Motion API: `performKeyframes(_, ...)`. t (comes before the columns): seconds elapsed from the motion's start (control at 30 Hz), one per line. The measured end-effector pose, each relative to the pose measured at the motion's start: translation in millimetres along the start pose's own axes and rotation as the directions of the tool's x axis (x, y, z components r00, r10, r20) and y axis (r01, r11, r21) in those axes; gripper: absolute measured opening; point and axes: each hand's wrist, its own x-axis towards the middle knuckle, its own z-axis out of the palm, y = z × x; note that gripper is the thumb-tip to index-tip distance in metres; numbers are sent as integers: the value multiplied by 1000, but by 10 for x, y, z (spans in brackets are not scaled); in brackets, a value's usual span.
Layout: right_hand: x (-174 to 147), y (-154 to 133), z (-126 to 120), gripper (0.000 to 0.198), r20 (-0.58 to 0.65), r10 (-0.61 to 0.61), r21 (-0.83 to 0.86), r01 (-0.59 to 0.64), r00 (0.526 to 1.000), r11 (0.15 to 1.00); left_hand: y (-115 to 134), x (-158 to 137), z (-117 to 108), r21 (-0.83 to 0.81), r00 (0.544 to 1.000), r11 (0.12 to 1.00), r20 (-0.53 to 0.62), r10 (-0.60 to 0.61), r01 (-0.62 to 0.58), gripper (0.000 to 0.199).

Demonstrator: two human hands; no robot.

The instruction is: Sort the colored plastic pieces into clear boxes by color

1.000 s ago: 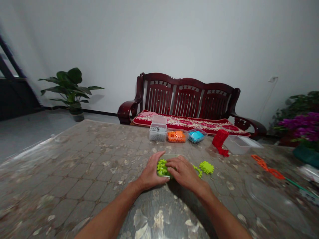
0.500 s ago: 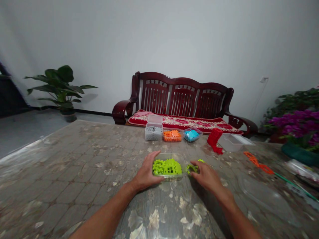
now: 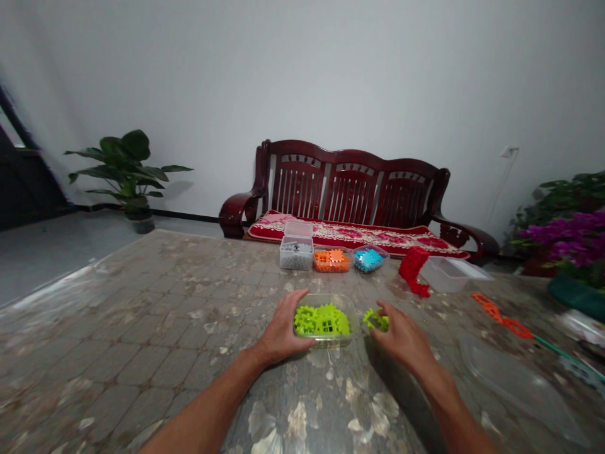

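Observation:
A clear plastic container (image 3: 352,301) with yellow-green toothed building pieces (image 3: 326,320) in it rests on the table in front of me. My left hand (image 3: 286,326) is wrapped around its left end, thumb on the near side and fingers on the far side. Just right of the container, my right hand (image 3: 401,334) grips a yellow-green toothed building piece (image 3: 374,319) between thumb and fingers. Part of that piece is hidden by the hand, and I cannot tell whether it is one piece or a few joined.
Farther back stand containers of grey (image 3: 297,249), orange (image 3: 331,259) and blue pieces (image 3: 368,258). To their right are a red assembled shape (image 3: 413,271) and a clear box (image 3: 444,277). A transparent lid (image 3: 515,381) and an orange shape on a green stick (image 3: 503,318) lie rightward.
My right hand has shifted slightly right, away from the container, and the yellow-green piece in it shows more clearly. My left hand keeps its hold. The whole view has shifted a little.

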Motion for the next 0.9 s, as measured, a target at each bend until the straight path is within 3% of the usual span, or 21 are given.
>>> performKeyframes(0.13, 69, -202, -180, 68, -120, -110, 171, 130, 987, 977, 7, 2, -1, 2, 1000, 1000, -9, 3, -3, 99)
performKeyframes(0.3, 109, -770, -178, 70, 5, -378, 249, 365, 926, 897, -16, -2, 18, 1, 1000, 1000, -17, 23, -23, 97)
performKeyframes(0.43, 188, -978, -42, 64, 91, -484, 256, 449, 871, 856, -44, -2, 36, -6, 999, 1000, -19, 29, -29, 98)
performKeyframes(0.6, 255, -947, 58, 36, 150, -480, 240, 439, 864, 866, -38, 10, 32, -3, 1000, 1000, -6, 14, -14, 100)
performKeyframes(0.7, 220, -943, 89, 32, 145, -463, 242, 423, 874, 873, -28, 14, 27, -6, 1000, 1000, -8, 17, -17, 99)
performKeyframes(0.9, 167, -713, 124, 30, -54, -387, 349, 381, 920, 856, -33, 2, 17, -4, 1000, 1000, -17, 27, -27, 93)
